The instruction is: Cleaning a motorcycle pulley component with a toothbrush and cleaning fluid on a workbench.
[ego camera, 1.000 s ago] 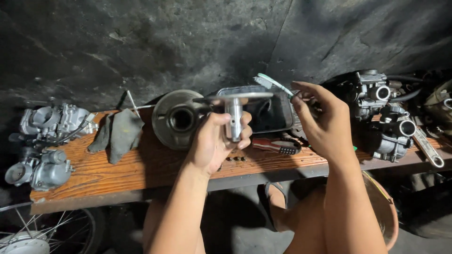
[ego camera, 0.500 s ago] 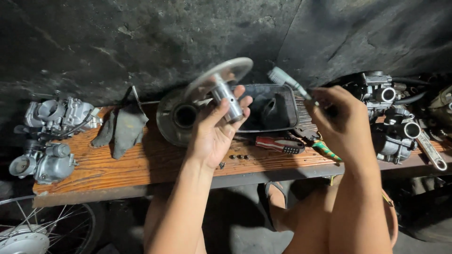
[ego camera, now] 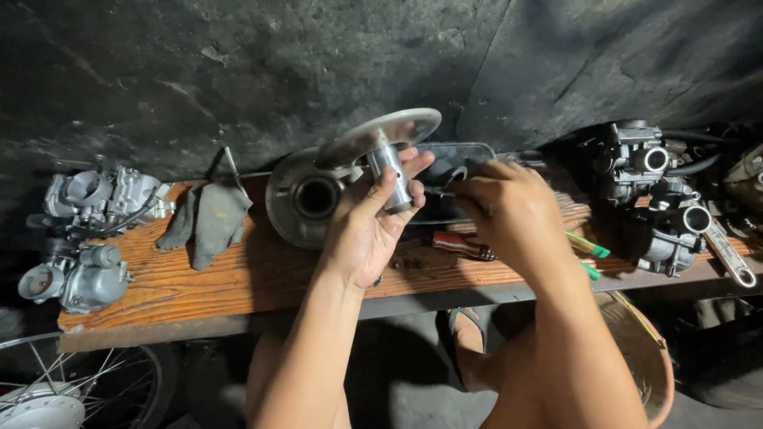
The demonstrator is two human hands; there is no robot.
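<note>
My left hand (ego camera: 362,234) grips a metal part with a flat round disc on a short cylindrical stem (ego camera: 389,176), holding it tilted above the wooden bench (ego camera: 199,282). Just to its right, my right hand (ego camera: 509,210) is lowered over a dark tray (ego camera: 469,148). Its fingers are curled on a small brush, which the hand mostly hides. The two hands are almost touching.
A round metal drum (ego camera: 306,195) and a grey rag (ego camera: 211,218) lie left of the hands. Carburetors sit at the bench's left end (ego camera: 95,199) and right end (ego camera: 644,163). A red-handled screwdriver (ego camera: 461,245), green-handled tools (ego camera: 590,248) and a wrench (ego camera: 727,256) lie nearby. A spoked wheel (ego camera: 48,389) stands below.
My left hand has tilted the disc part from flat to slanted. My right hand has dropped with the brush from beside the part down to the dark tray.
</note>
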